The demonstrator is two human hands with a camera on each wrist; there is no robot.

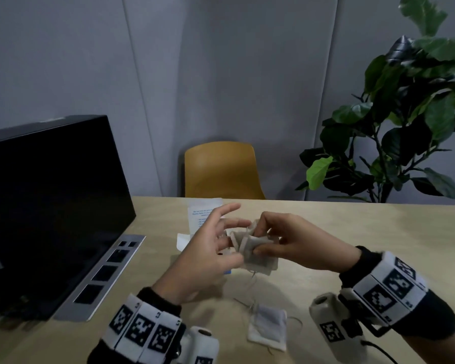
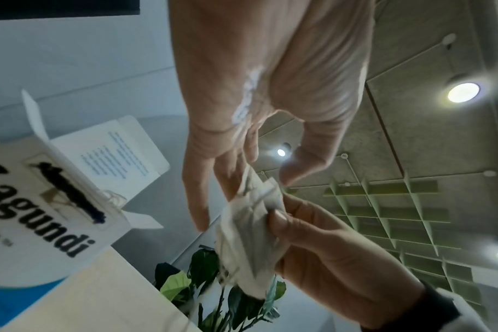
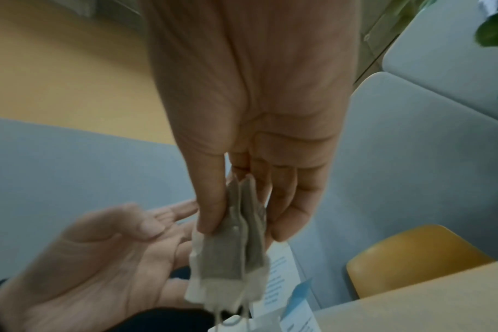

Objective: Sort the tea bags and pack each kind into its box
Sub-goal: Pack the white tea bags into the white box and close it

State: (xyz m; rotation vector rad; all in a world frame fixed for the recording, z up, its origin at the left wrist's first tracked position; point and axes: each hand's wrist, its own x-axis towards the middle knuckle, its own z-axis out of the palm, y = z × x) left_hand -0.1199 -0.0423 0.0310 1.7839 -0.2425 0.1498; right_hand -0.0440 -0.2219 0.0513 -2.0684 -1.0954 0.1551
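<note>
My right hand (image 1: 260, 239) pinches a bunch of several greyish tea bags (image 1: 250, 254) between thumb and fingers, held above the table. The right wrist view shows the tea bags (image 3: 222, 265) hanging from my right hand (image 3: 242, 231), strings dangling below. My left hand (image 1: 221, 237) is spread open beside the bunch, its fingertips (image 2: 202, 224) touching the bags (image 2: 247, 247). A white tea box (image 2: 43, 213) marked "Lagundi" lies behind my hands with its lid flap (image 1: 202, 214) open. One white tea bag (image 1: 267, 327) lies on the table near me.
A black screen (image 1: 50, 200) on a silver base (image 1: 103, 277) fills the table's left side. A yellow chair (image 1: 221, 172) stands behind the far edge of the wooden table (image 1: 378, 232). A leafy plant (image 1: 405, 122) rises at the right.
</note>
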